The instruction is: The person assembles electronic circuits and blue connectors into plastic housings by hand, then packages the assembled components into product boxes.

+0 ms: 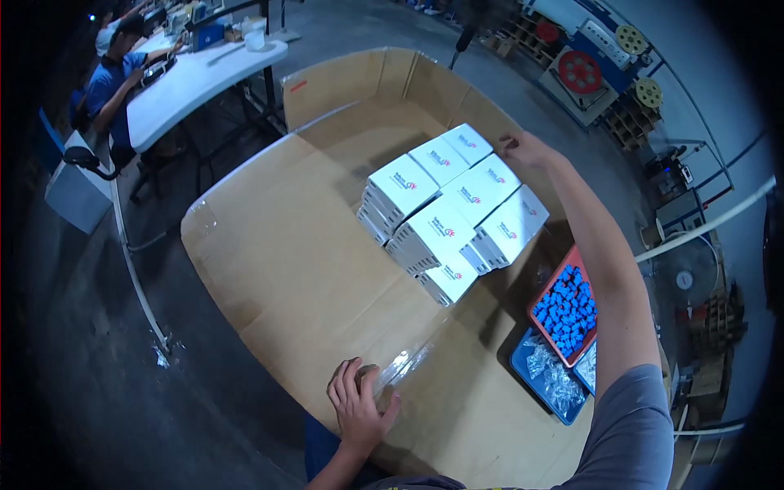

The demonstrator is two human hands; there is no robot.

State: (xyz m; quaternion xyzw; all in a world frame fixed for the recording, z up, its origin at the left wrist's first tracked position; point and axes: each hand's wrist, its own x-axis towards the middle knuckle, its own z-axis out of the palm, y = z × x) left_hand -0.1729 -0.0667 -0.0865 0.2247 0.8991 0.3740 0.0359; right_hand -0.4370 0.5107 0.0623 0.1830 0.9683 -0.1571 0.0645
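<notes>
Several small white cartons (460,200), stacked in rows with slotted sides facing me, stand on a cardboard-covered table (294,237). My right hand (531,152) reaches past them to their far right corner. Its fingers are bent and slightly apart, and no object shows between them. Whether the fingertips touch the nearest carton I cannot tell. Near the table's front edge, my left hand (359,408) rests with its fingers spread and nothing in it, beside a strip of clear tape (404,365).
Right of the cartons, under my forearm, a red tray (536,308) holds many small blue pieces. It overlaps a blue tray (523,371) of clear plastic bags. A cardboard wall (343,86) rises along the far edge. Another person (118,77) sits at a white table (188,90), far left.
</notes>
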